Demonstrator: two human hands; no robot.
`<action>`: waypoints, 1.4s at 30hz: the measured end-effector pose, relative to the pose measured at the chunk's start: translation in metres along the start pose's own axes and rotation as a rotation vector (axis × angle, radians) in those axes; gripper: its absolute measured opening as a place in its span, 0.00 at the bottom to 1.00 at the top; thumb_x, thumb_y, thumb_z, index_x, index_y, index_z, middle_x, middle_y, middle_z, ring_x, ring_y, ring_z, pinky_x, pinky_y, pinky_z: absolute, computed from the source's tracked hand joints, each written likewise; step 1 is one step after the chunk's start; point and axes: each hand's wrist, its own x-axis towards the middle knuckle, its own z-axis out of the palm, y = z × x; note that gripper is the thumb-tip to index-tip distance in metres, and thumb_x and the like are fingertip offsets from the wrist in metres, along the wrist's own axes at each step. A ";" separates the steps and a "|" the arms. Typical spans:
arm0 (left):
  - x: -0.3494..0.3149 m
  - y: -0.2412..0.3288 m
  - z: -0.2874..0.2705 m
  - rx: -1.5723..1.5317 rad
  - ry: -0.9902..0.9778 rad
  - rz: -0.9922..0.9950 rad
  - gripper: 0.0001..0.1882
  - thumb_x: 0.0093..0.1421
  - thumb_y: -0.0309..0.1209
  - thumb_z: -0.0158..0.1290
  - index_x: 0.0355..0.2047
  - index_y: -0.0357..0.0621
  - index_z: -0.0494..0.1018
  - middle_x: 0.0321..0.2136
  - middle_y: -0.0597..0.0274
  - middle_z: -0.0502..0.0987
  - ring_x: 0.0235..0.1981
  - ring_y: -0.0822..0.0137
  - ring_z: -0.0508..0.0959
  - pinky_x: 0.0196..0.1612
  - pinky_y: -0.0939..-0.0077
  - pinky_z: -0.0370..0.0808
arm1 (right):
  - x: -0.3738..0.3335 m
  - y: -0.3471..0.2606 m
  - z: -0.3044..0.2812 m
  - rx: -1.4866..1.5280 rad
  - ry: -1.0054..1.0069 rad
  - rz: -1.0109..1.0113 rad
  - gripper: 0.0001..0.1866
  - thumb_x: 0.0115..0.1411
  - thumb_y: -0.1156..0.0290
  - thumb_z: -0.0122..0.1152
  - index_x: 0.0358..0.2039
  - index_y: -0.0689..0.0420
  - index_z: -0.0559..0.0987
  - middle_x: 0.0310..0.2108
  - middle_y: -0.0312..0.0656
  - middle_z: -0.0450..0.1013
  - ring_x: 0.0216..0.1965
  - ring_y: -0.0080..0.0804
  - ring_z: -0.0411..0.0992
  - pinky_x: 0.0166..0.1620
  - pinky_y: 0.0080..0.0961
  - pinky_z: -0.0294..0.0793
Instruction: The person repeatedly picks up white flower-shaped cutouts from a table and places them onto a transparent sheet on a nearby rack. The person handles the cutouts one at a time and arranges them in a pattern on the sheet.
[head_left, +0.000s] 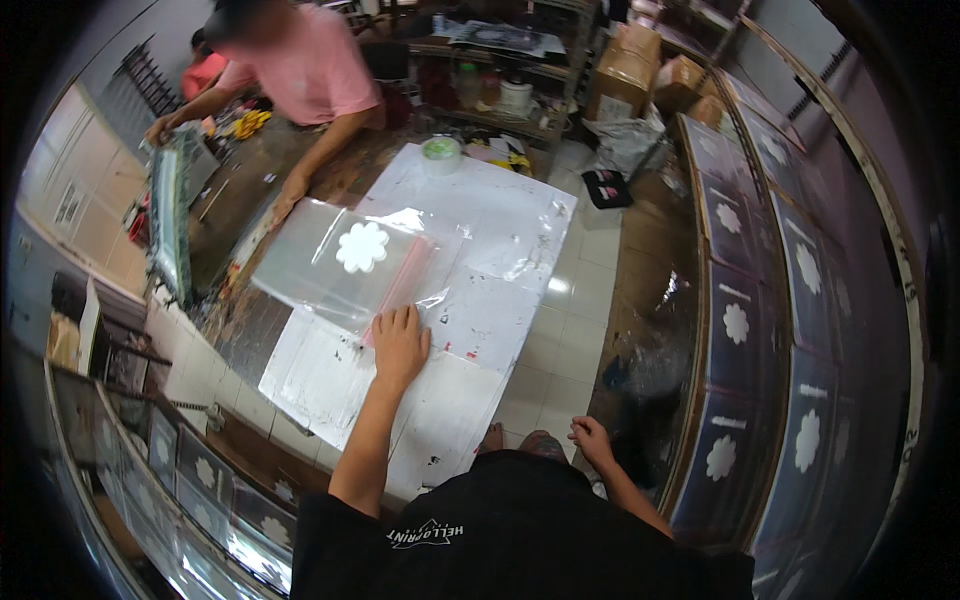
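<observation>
A clear plastic bag (315, 245) with a pink strip along its right side and a white flower print lies flat on the table. My left hand (399, 345) rests on its near corner by the pink strip, fingers laid out over the edge. Beneath the bag is a white board (500, 260) with dark smudges. My right hand (592, 440) hangs by my body, away from the table, its fingers curled in with nothing seen in them. A co-worker's hand (291, 191) touches the bag's far left corner; their other hand (163, 130) holds a framed screen (170, 215) upright.
Racks of printed bags stand on the right (736, 320) and at the lower left (205, 475). A round tub (441, 153) sits at the board's far edge. Cardboard boxes (625, 75) are stacked at the back, near a black cloth item (606, 189).
</observation>
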 end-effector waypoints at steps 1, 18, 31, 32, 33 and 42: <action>-0.004 0.012 0.000 -0.019 0.011 0.031 0.24 0.57 0.32 0.58 0.53 0.38 0.71 0.49 0.52 0.73 0.54 0.52 0.69 0.60 0.48 0.61 | -0.005 -0.004 0.003 0.026 0.002 0.011 0.16 0.67 0.67 0.57 0.51 0.63 0.76 0.41 0.42 0.77 0.39 0.31 0.79 0.41 0.26 0.78; -0.056 0.199 -0.006 -0.322 -0.202 0.569 0.15 0.57 0.28 0.59 0.45 0.47 0.78 0.35 0.63 0.77 0.40 0.59 0.75 0.52 0.56 0.65 | 0.030 -0.192 0.030 0.412 -0.256 -0.265 0.18 0.69 0.70 0.54 0.57 0.58 0.75 0.54 0.39 0.74 0.57 0.30 0.71 0.53 0.29 0.73; 0.013 0.178 -0.001 -0.525 -0.051 0.228 0.20 0.57 0.27 0.59 0.50 0.36 0.75 0.43 0.48 0.75 0.47 0.48 0.72 0.53 0.55 0.65 | 0.051 -0.195 -0.250 0.270 0.057 -0.172 0.37 0.59 0.87 0.47 0.70 0.58 0.57 0.70 0.48 0.56 0.50 0.43 0.79 0.46 0.29 0.81; 0.015 0.164 0.008 -0.484 -0.038 0.173 0.19 0.58 0.27 0.58 0.50 0.35 0.75 0.44 0.47 0.75 0.48 0.47 0.72 0.55 0.55 0.65 | 0.053 -0.201 -0.270 0.286 0.091 -0.165 0.38 0.59 0.88 0.47 0.71 0.57 0.57 0.70 0.48 0.56 0.50 0.44 0.79 0.46 0.29 0.81; 0.016 0.148 0.018 -0.446 -0.024 0.119 0.19 0.58 0.26 0.58 0.50 0.35 0.74 0.46 0.46 0.74 0.49 0.47 0.71 0.56 0.55 0.65 | 0.058 -0.199 -0.290 0.290 0.162 -0.177 0.38 0.58 0.88 0.46 0.71 0.57 0.57 0.70 0.47 0.55 0.50 0.44 0.79 0.46 0.28 0.81; 0.013 0.126 0.060 -0.270 0.016 -0.018 0.20 0.60 0.28 0.56 0.51 0.32 0.72 0.52 0.41 0.69 0.55 0.44 0.68 0.60 0.52 0.65 | 0.105 -0.051 -0.416 0.701 0.646 -0.455 0.26 0.67 0.76 0.49 0.66 0.56 0.64 0.65 0.47 0.64 0.56 0.40 0.75 0.52 0.29 0.78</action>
